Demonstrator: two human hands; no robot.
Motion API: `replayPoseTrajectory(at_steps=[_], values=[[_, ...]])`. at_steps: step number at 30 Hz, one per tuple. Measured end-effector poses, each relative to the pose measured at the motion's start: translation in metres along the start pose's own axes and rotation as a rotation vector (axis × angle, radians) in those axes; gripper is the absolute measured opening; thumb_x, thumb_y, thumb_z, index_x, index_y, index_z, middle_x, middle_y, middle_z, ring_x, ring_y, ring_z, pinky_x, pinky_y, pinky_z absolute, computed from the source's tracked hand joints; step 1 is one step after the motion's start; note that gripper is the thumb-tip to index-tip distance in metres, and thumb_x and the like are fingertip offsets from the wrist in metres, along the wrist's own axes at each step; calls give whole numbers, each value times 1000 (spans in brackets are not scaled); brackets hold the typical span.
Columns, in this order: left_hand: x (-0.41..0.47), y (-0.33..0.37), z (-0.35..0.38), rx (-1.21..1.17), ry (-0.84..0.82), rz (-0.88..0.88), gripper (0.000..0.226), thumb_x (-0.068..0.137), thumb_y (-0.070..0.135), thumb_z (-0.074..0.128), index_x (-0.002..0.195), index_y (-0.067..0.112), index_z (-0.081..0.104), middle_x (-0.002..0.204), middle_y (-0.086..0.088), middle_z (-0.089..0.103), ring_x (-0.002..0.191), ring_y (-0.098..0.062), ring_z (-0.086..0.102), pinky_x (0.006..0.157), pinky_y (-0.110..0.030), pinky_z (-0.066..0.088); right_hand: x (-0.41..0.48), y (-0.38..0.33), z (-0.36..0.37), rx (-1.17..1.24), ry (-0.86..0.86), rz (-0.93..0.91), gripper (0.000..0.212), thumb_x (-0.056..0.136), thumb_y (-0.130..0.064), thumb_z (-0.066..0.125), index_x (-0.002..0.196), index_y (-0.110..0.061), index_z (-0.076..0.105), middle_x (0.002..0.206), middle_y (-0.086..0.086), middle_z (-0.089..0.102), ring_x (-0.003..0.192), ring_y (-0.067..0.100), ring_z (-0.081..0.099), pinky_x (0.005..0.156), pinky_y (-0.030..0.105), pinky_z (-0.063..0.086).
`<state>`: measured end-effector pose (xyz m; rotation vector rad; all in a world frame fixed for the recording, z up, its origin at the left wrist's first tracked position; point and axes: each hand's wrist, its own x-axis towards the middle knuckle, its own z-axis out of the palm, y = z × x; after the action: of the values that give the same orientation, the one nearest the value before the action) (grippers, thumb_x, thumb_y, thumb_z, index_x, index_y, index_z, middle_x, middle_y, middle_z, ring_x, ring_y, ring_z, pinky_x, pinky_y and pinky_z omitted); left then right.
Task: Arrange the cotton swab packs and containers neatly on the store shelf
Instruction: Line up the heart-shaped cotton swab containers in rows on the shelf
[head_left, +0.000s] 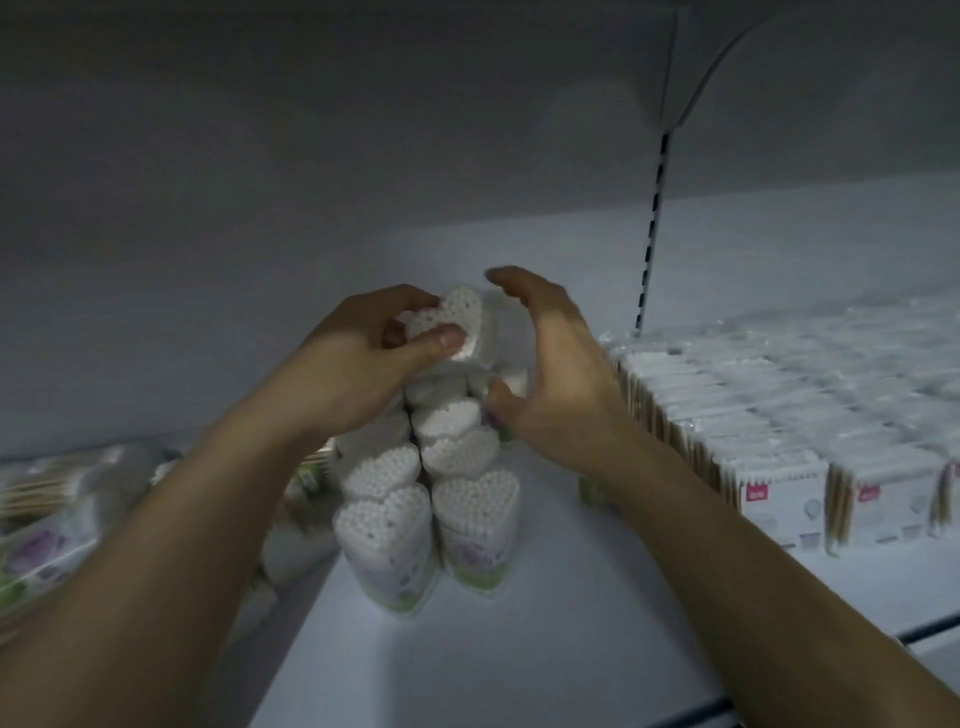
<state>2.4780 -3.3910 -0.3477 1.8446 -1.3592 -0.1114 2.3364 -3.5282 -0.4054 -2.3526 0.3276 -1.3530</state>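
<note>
Two rows of heart-shaped cotton swab containers (405, 499) stand on the white shelf (519, 597), running from front to back. My left hand (358, 358) grips one heart-shaped container (457, 322) raised at the back of the rows, thumb across its top. My right hand (550, 364) cups the right side of the same container and the ones under it, fingers arched over the top and thumb low against the row. How tightly it holds is unclear.
Rows of flat boxed swab packs (769, 415) fill the shelf on the right. Loose bagged swab packs (47, 525) lie at the left. A shelf above hangs low overhead, and a slotted upright (652, 228) runs down the back wall.
</note>
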Motion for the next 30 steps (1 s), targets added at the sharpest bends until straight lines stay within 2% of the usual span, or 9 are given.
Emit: replayPoseTrajectory(at_steps=[3,5,9,12,15,19,21,24,30], values=[[4,4,6,-8,-90,11,51,85,65,69,124,33,66,114,12,71,103,-3,67,94,-26,53,-6,-3,-4,90,-31,-84,74,82,-9,78,146,-18,43,139,0,52,128,13,50,104,23,44],[2,6,13,-15,-93,37,42,88,61,68,122,35,65,110,14,72,100,1,67,92,-25,55,-7,0,-10,108,-6,-55,67,83,-13,79,141,-17,47,133,-1,57,122,11,55,100,33,50],[-10,-4,15,-97,131,49,37,99,44,61,135,38,58,109,8,73,96,6,67,77,-3,46,-5,-1,-22,93,77,90,55,86,-28,78,130,-22,46,104,-1,67,88,11,67,73,39,57],[-23,-19,8,-10,99,38,54,92,66,56,139,38,57,122,12,70,113,7,62,95,-12,45,-7,-5,-30,52,135,128,44,83,-27,76,117,-20,49,82,2,67,68,16,66,58,42,55],[-33,-22,10,108,-55,50,82,77,80,39,145,36,54,143,17,57,132,0,51,109,-25,38,-10,-5,-35,-50,-14,187,47,78,-31,78,114,-23,48,79,1,68,65,16,66,57,42,55],[-35,-20,23,306,-147,50,99,70,81,26,152,30,44,155,10,45,137,-7,42,102,-19,29,-15,0,-34,-170,-219,231,56,68,-43,81,108,-22,48,82,2,66,68,20,63,57,36,51],[-35,-22,28,371,-190,47,98,67,79,24,147,29,49,151,7,48,137,-12,43,108,-22,31,-17,5,-32,-223,-282,232,55,68,-41,85,103,-21,49,83,1,64,70,23,62,59,35,49],[-35,-25,32,416,-216,60,88,69,79,25,133,27,59,132,7,58,128,-18,51,110,-43,40,-19,12,-26,-229,-315,251,53,67,-39,89,97,-21,51,87,2,65,73,23,65,64,37,53],[-35,-29,35,445,-223,47,93,70,82,24,143,32,52,137,12,53,132,-16,48,111,-48,38,-20,16,-18,-232,-290,291,51,68,-43,88,95,-21,50,83,5,68,64,23,69,60,36,52]])
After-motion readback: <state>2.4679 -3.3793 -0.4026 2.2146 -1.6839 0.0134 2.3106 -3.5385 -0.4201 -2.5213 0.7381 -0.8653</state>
